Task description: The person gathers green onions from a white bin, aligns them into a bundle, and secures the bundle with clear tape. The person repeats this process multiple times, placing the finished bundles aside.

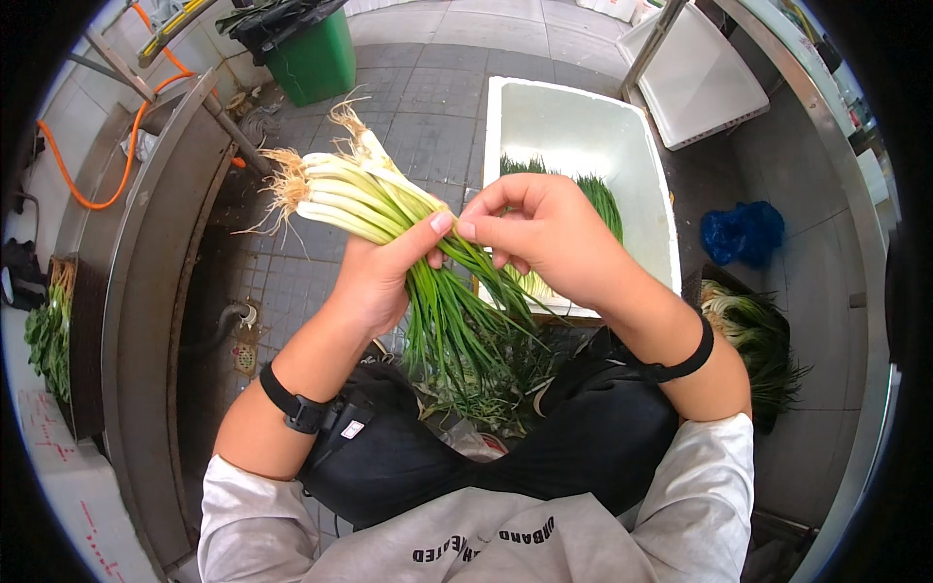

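Note:
A bunch of green onions (386, 191) lies across my left hand (386, 273), which is wrapped around the stalks with the thumb on top. White ends with stringy roots point to the upper left, and the green leaves hang down between my knees. My right hand (543, 233) pinches a stalk at its thumb and forefinger, just beside my left thumb. Behind the right hand stands a white foam box (583, 116) with more green onions (601, 204) in it, partly hidden by that hand. Loose green trimmings (481, 397) lie on the floor between my legs.
At right, a dark crate (780, 321) holds more green onions (736, 321), near a blue plastic bag (742, 232). A white tray (700, 80) leans beyond the box. Left are a metal sink counter (157, 291) and an orange hose (95, 206). A green bin (310, 62) stands ahead.

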`<state>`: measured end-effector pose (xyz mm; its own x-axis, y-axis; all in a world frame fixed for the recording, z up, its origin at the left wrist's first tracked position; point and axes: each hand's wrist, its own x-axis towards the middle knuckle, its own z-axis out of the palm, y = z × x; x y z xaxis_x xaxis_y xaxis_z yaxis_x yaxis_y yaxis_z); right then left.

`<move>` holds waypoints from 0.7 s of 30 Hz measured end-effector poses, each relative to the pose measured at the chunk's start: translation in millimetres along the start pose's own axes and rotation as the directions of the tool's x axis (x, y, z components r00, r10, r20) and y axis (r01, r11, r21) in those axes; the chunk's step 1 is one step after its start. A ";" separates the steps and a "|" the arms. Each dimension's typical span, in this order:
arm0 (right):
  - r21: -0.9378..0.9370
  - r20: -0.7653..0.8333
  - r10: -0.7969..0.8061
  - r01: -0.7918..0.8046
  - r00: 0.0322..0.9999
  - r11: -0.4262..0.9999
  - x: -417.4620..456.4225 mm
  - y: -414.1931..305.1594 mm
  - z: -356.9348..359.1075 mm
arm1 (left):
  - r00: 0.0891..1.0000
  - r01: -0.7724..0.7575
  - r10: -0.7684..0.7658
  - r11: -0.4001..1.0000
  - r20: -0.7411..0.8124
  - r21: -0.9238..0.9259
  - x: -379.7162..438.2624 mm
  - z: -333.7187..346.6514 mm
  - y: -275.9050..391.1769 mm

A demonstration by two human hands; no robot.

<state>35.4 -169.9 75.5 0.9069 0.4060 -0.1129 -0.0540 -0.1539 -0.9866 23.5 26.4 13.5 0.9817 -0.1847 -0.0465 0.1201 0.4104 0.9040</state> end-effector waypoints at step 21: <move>0.062 0.541 -0.158 0.148 0.826 0.987 -40.4 -51.2 -55.0 | 0.993 -0.064 0.091 0.953 -0.080 0.295 8.6 -10.3 5.1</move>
<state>24.5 -227.9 137.0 0.5315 0.8471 -0.0014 0.0548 -0.0360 -0.9978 34.0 36.1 13.4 0.9972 -0.0742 0.0023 0.0081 0.1394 0.9902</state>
